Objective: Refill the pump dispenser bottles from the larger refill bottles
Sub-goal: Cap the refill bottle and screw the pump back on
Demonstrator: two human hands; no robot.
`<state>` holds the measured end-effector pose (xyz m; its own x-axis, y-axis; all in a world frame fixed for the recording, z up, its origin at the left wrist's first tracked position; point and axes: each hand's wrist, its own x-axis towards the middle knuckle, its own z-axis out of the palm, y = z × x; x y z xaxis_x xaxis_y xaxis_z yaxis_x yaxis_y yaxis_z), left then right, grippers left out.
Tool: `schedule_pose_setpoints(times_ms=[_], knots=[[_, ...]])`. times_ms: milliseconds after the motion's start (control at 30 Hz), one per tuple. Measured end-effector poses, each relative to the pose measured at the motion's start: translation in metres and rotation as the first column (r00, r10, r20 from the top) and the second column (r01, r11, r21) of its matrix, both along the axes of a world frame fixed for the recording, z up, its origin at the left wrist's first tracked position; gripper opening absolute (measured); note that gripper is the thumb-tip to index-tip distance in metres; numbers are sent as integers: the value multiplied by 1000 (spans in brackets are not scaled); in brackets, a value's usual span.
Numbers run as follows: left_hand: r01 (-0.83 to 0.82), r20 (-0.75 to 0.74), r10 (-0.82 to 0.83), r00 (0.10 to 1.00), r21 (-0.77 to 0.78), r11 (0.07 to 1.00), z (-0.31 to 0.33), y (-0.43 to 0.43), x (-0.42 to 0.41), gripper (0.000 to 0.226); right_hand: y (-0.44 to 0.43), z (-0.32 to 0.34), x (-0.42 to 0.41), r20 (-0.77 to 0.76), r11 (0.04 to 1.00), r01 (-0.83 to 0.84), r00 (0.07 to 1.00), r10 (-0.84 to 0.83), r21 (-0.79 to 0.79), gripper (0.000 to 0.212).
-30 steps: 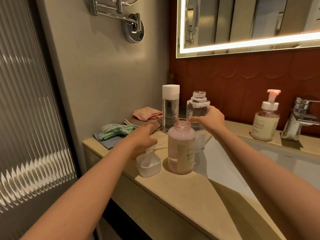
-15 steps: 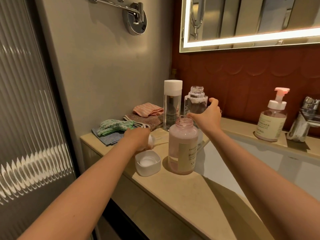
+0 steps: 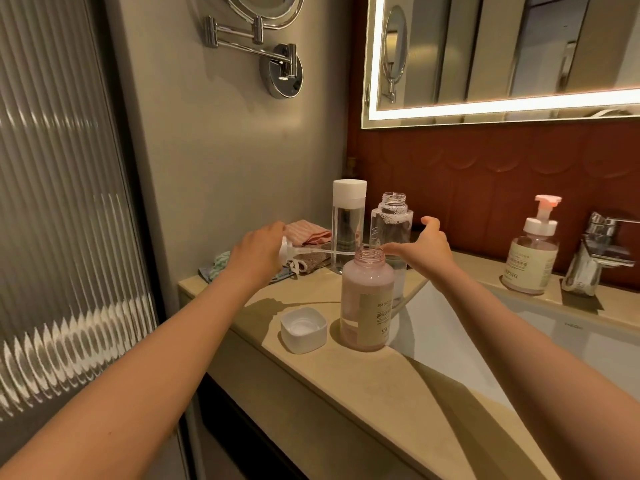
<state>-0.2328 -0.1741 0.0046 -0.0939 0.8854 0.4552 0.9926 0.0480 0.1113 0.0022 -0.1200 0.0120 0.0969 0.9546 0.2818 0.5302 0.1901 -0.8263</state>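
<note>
An uncapped pink bottle (image 3: 366,303) with a beige label stands on the beige counter (image 3: 346,386). Behind it stands an open clear bottle (image 3: 391,230) with foam inside. My left hand (image 3: 258,256) grips a white pump head (image 3: 287,252) lifted off the counter, its thin tube pointing right toward the pink bottle's mouth. My right hand (image 3: 427,251) hovers open beside the clear bottle, fingers spread, holding nothing. A white square cap (image 3: 303,329) lies upturned left of the pink bottle.
A tall clear bottle with a white cap (image 3: 349,223) stands at the back. Folded cloths (image 3: 311,233) lie by the wall. A pump bottle with a pink nozzle (image 3: 533,258) and a chrome tap (image 3: 595,258) are beside the white sink (image 3: 460,337).
My left hand has picked up the pump head from the counter and raised it. My right hand has let go near the pink bottle's neck and opened.
</note>
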Motion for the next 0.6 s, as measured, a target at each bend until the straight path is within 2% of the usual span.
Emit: schedule_pose_setpoints(times_ms=[167, 267, 333, 400, 467, 600], knots=[[21, -23, -17, 1000, 160, 987, 13, -16, -3, 59, -25, 5, 8, -36, 993, 30, 999, -26, 118, 53], [24, -48, -12, 999, 258, 966, 26, -25, -1, 58, -39, 6, 5, -67, 993, -56, 996, 63, 100, 43], [44, -32, -36, 999, 310, 950, 37, -33, 0, 55, -48, 3, 4, -39, 983, -184, 982, 184, 13, 46], [73, -47, -60, 997, 357, 931, 45, -40, 1, 54, -50, -3, 0, 52, 944, -293, 952, 303, -150, 60], [110, -81, -86, 993, 386, 916, 52, -48, 5, 54, -51, -11, -5, 105, 912, -321, 929, 356, -254, 78], [185, -167, -133, 977, 357, 916, 58, -59, 27, 53, -60, -28, -17, 51, 964, -220, 972, 230, -148, 90]])
